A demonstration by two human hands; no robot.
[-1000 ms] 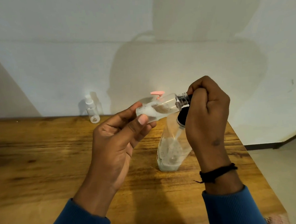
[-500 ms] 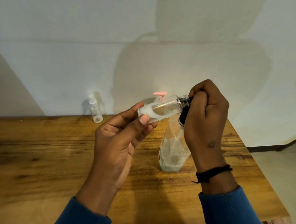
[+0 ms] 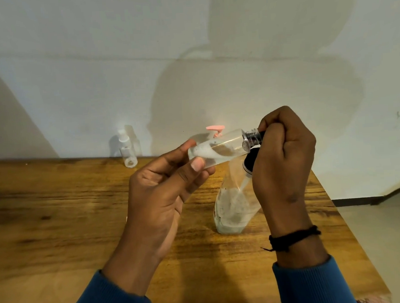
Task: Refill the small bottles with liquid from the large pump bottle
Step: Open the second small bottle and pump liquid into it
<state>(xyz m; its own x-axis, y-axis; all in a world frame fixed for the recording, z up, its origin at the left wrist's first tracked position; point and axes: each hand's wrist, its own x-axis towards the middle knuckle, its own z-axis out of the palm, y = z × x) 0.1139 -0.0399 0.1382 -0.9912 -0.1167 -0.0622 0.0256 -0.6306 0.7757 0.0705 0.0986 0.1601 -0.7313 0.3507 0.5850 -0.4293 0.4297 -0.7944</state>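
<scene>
Left hand (image 3: 164, 194) pinches the small bottle (image 3: 218, 150) at its base, thumb and fingertips round it, bottle lying nearly on its side with the neck pointing to three o'clock. Right hand (image 3: 282, 159) is curled tight over the cap (image 3: 260, 135) at that neck, the threads just showing beside the fingers. Whether the cap is going on or coming off, I cannot tell. There's liquid inside, pooled along the low side.

Best play here, to my eye: tip the neck up before the cap comes loose, or the contents run out. Keep the left grip firm on that slick base while the right twists.

Directly below the hands stands the large pump bottle (image 3: 233, 203) on the wooden table (image 3: 57, 220), pink pump head (image 3: 215, 128) peeking out at twelve o'clock behind the small one. It sits close under the right wrist, so a dropped elbow could knock it over. Over at ten o'clock, against the wall (image 3: 94, 76), a second small bottle (image 3: 128, 151) stands upright, well apart.
</scene>
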